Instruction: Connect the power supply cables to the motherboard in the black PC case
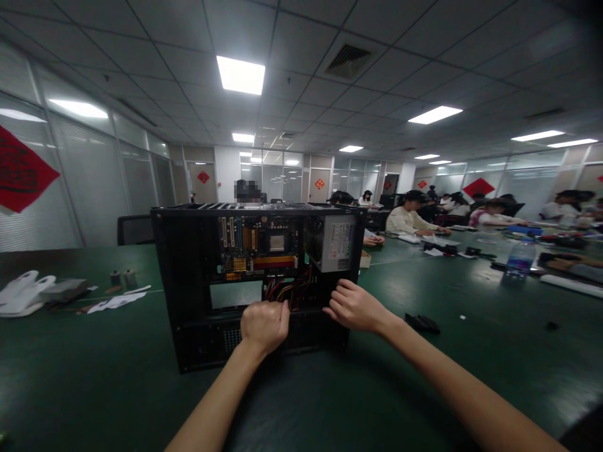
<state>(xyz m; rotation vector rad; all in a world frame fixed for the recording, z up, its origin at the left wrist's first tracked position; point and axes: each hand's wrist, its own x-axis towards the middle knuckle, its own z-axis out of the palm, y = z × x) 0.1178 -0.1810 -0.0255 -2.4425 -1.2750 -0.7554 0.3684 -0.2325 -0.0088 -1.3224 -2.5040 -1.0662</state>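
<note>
An open black computer case point(188, 282) stands on the green table point(94, 376), its open side facing me. Inside are a motherboard point(259, 245), a grey power supply point(336, 242) at the upper right and a bundle of red, yellow and black cables point(296, 285). My left hand point(264, 325) is curled at the case's lower edge, its fingers at the cable bundle. My right hand point(355, 306) rests just below the power supply, fingers bent against the case frame. What either hand grips is hidden by the fingers.
White and grey items point(28, 292) and papers point(115, 302) lie at the left. A small black object point(423, 322) lies right of the case, a water bottle point(521, 257) farther back. Several other people sit working at the far right tables. A black chair point(134, 229) stands behind the case.
</note>
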